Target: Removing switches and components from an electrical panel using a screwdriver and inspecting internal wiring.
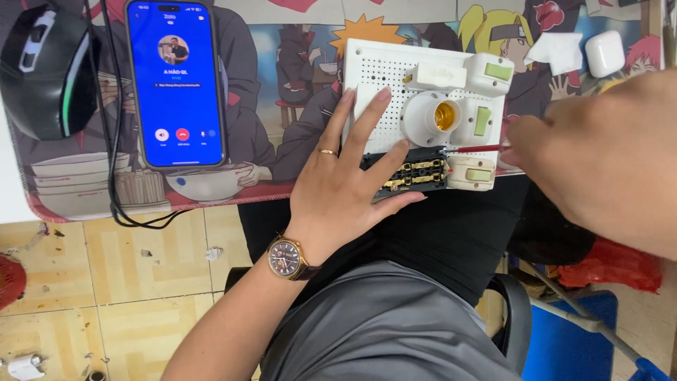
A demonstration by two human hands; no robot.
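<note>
Your left hand [345, 190] lies flat on the near-left part of the white perforated board [381, 70], fingers spread wide apart and gripping nothing. The index and middle fingertips [383, 93] rest on the board's bare left area, while the lower fingers press along the black terminal block [416, 173] that sits at the board's near edge; the little finger runs just under that block. A gold ring shows on one finger and a wristwatch [285, 257] sits on that wrist.

Your right hand [599, 155] comes in from the right edge of the board and holds a red-handled screwdriver [476, 149]. The fingers are closed together around its handle, though the grip itself is blurred. The screwdriver's shaft lies nearly level, its tip touching the top right corner of the terminal block, between the white lamp holder [434, 116] above and the cream switch [471, 173] just beside the block.

So the block lies between your two hands: under the left fingers on one side, met by the tool on the other.

The board rests on the near edge of a printed desk mat [282, 162]. A phone [176, 83] with a blue screen stands well to the left of the board.
</note>
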